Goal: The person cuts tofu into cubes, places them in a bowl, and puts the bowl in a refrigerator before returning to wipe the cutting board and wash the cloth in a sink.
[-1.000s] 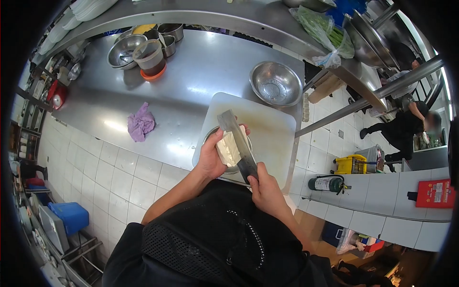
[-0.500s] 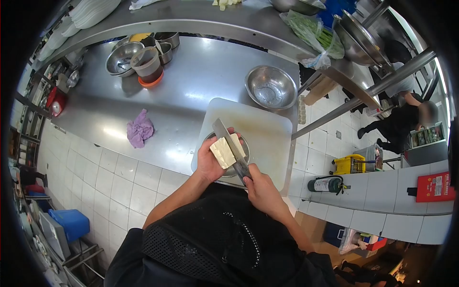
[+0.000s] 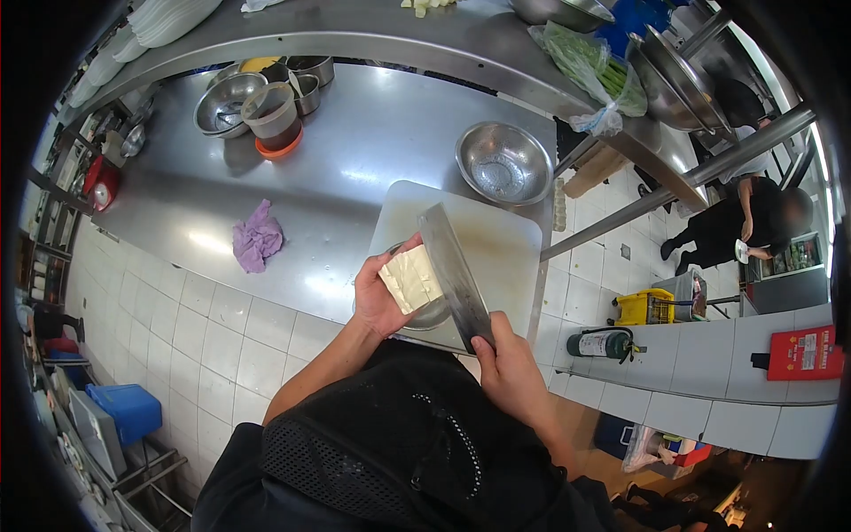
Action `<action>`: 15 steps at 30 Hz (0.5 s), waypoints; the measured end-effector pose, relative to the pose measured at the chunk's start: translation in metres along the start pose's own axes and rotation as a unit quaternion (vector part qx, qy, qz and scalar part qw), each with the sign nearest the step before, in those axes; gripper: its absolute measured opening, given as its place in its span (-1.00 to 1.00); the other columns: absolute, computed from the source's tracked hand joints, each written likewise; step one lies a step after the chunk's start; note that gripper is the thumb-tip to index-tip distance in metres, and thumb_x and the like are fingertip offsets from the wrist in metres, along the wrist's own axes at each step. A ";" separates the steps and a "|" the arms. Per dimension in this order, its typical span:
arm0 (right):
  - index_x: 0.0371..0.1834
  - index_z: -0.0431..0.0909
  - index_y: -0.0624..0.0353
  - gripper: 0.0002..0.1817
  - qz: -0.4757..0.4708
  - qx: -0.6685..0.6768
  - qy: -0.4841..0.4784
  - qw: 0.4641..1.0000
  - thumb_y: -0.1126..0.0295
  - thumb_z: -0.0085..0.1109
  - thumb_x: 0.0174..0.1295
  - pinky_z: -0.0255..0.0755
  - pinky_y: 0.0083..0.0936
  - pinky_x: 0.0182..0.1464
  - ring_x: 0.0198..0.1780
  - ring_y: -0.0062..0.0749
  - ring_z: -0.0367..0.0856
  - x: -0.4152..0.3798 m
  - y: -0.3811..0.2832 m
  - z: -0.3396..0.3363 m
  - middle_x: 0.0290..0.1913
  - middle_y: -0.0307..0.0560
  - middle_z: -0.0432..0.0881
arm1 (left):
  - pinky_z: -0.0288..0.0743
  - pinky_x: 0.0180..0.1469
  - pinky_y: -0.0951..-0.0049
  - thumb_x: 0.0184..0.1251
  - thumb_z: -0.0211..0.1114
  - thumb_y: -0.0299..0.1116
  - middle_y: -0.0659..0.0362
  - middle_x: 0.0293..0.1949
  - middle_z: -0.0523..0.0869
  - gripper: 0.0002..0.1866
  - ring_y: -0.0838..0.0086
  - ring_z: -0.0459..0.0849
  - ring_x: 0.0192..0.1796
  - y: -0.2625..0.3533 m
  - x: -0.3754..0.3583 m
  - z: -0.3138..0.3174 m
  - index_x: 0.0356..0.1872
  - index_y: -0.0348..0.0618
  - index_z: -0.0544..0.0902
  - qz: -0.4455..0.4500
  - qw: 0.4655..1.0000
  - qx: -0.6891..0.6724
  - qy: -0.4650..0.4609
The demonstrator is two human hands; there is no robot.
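On the palm of my left hand (image 3: pixel 374 301) rests a pale cream block of tofu (image 3: pixel 411 279) with cut lines across its top; my fingers curl around its far side. My right hand (image 3: pixel 512 368) grips the handle of a broad cleaver (image 3: pixel 454 275). Its blade stands tilted at the tofu's right side; whether it touches cannot be seen. Underneath is a metal bowl (image 3: pixel 432 316), mostly hidden by the tofu, hand and blade. The bowl is on a white cutting board (image 3: pixel 505 266) at the counter's front edge.
Behind the board stands a steel bowl (image 3: pixel 503 164). A purple cloth (image 3: pixel 258 237) lies left on the steel counter (image 3: pixel 346 160). A plastic tub (image 3: pixel 272 115) and metal bowls stand farther back. Overhead runs a steel shelf (image 3: pixel 372 44). Another person (image 3: pixel 731 217) is at the right.
The cleaver has moved right, from across the tofu to its right side, its blade face now more visible. My right hand has shifted right and slightly down. The tofu has moved slightly left.
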State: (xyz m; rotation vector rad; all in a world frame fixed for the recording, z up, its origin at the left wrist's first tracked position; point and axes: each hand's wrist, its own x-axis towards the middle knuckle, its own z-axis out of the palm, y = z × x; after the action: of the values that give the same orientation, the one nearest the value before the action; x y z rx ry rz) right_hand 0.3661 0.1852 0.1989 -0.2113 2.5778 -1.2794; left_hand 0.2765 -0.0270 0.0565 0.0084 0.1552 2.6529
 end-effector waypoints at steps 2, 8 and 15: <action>0.03 0.29 0.29 -0.82 0.007 -0.016 0.000 1.000 0.49 0.07 0.53 0.36 0.19 -0.21 -0.22 0.53 0.57 -0.004 0.000 -0.001 -0.32 0.44 0.60 | 0.35 0.56 -0.05 0.39 0.17 -0.02 -0.06 0.51 0.49 -0.18 0.06 0.51 0.51 0.003 -0.001 0.003 0.62 -0.18 0.28 0.000 1.000 0.005 -0.004; 0.01 0.30 0.29 -0.83 -0.011 -0.026 0.013 1.000 0.48 0.08 0.55 0.38 0.05 -0.24 -0.24 0.49 0.56 -0.007 -0.002 -0.001 -0.35 0.39 0.60 | 0.40 0.53 -0.04 0.35 0.19 -0.02 -0.06 0.50 0.49 -0.14 0.05 0.53 0.49 0.005 0.002 0.009 0.61 -0.23 0.24 -0.002 0.999 0.036 -0.030; 0.02 0.30 0.27 -0.84 0.001 -0.030 -0.002 1.000 0.50 0.06 0.53 0.35 0.20 -0.20 -0.21 0.52 0.57 -0.005 -0.001 -0.001 -0.31 0.42 0.61 | 0.45 0.49 -0.02 0.33 0.16 -0.04 -0.07 0.42 0.53 -0.19 0.06 0.57 0.44 0.004 0.004 0.013 0.55 -0.24 0.29 0.003 0.997 0.075 -0.023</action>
State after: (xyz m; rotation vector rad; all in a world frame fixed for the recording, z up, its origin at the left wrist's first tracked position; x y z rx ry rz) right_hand 0.3702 0.1866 0.2014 -0.2226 2.6149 -1.2006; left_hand 0.2715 -0.0277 0.0699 0.1194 0.3394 2.6392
